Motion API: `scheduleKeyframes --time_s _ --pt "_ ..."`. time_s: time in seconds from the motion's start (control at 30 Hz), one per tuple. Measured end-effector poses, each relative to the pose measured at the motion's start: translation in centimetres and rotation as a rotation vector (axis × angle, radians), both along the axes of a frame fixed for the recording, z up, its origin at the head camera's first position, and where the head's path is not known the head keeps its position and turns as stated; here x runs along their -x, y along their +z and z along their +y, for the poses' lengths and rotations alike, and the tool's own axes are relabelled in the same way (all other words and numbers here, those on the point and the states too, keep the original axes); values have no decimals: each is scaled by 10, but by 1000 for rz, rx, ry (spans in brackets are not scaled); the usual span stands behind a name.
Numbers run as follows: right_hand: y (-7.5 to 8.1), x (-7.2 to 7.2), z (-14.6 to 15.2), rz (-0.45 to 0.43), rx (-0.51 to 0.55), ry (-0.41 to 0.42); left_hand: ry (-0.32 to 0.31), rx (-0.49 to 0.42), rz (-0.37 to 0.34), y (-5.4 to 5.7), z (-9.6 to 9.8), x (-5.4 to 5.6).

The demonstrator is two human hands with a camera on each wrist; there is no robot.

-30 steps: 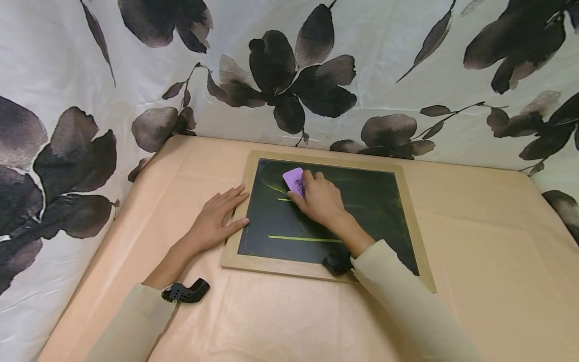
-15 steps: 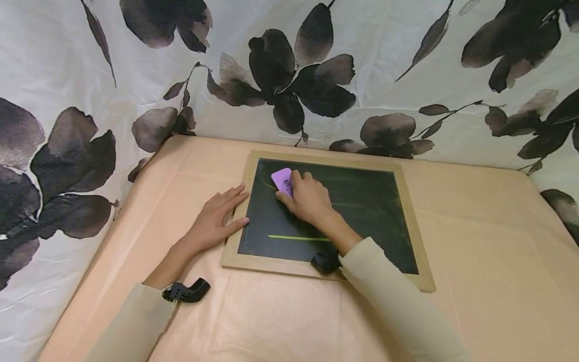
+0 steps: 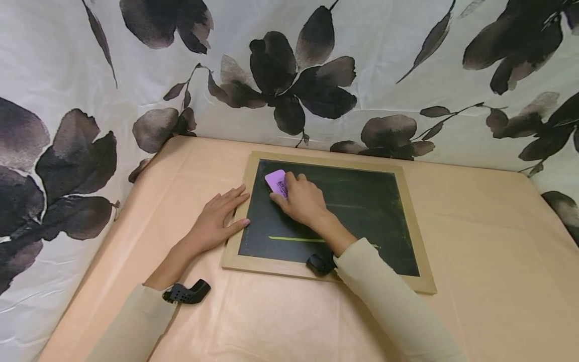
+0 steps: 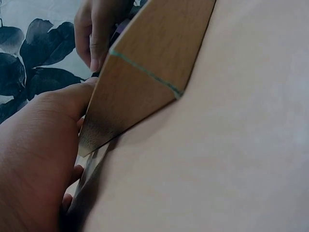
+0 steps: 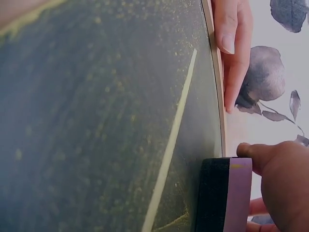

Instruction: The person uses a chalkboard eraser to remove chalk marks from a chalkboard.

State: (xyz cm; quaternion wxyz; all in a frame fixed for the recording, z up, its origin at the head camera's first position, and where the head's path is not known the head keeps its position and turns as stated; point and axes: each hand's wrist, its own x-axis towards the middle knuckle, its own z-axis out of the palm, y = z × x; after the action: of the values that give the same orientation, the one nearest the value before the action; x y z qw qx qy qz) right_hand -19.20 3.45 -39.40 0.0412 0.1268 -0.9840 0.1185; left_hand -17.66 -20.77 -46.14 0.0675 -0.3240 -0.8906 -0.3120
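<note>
A wood-framed chalkboard [image 3: 371, 216] lies flat on the table. My right hand [image 3: 304, 201] grips a purple eraser [image 3: 275, 182] with a dark underside, at the board's upper left. In the right wrist view the eraser [image 5: 238, 193] sits against the dark surface, with the thumb along its edge. A yellow chalk line [image 3: 294, 239] crosses the lower part of the board, its right part hidden by my right arm; it shows also as a pale stripe [image 5: 174, 130] there. My left hand [image 3: 217, 221] rests on the left side of the frame [image 4: 140, 72], fingers spread and straight.
A peach-coloured cloth [image 3: 280, 317] covers the table around the board. Behind it hangs a white curtain [image 3: 384, 30] with dark flowers. Black wrist cameras are strapped to the left wrist [image 3: 186, 291] and right wrist [image 3: 320, 264].
My right hand has slid the eraser leftward across the board. The upper short yellow line and the curved mark at the upper left no longer show. My left hand has stayed in place.
</note>
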Motion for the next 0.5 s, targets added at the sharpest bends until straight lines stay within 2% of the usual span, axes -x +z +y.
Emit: scheduleKeyframes --time_s 0.23,0.5 --pt "4 1 -1 -24 1 27 5 -2 -12 2 0 -1" --pt "9 -4 1 -60 -63 65 6 9 -21 3 0 1"
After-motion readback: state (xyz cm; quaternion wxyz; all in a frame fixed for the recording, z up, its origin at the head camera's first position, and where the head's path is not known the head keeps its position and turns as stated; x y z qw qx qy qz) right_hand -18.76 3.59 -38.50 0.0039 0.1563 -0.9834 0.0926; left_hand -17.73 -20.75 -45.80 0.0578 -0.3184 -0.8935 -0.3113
